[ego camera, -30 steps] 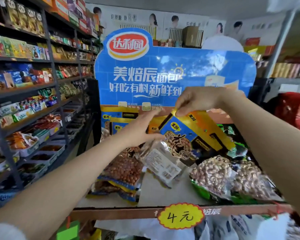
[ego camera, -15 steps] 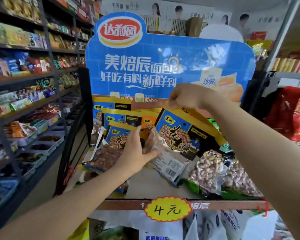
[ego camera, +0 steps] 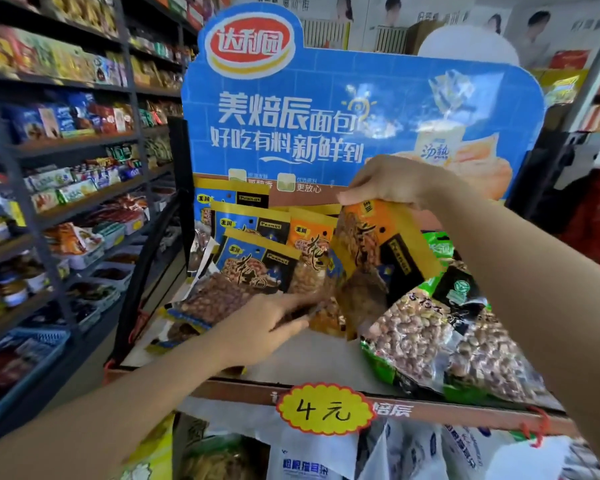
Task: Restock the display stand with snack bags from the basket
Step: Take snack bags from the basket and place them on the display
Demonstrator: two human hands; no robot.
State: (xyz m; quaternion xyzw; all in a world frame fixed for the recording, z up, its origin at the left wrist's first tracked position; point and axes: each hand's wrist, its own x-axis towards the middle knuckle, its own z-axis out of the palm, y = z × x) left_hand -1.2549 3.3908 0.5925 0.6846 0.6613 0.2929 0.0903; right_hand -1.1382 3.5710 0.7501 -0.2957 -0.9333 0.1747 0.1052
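At 6 o'clock we see the stand's front edge (ego camera: 430,408), bare shelf behind it. Our left hand (ego camera: 257,329), fingers spread, presses the bag bottoms. At 1 o'clock our right hand (ego camera: 392,183) pinches the orange peanut bag (ego camera: 378,251) top, between blue bags (ego camera: 257,265) and green bags (ego camera: 423,337).

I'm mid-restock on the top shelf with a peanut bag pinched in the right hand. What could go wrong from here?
The right hand pinches the orange peanut bag only by its top edge, so it may slip or swing. The leaning blue peanut bags by the left hand could topple forward. The green-edged nut bags lie near the shelf lip and might slide off.
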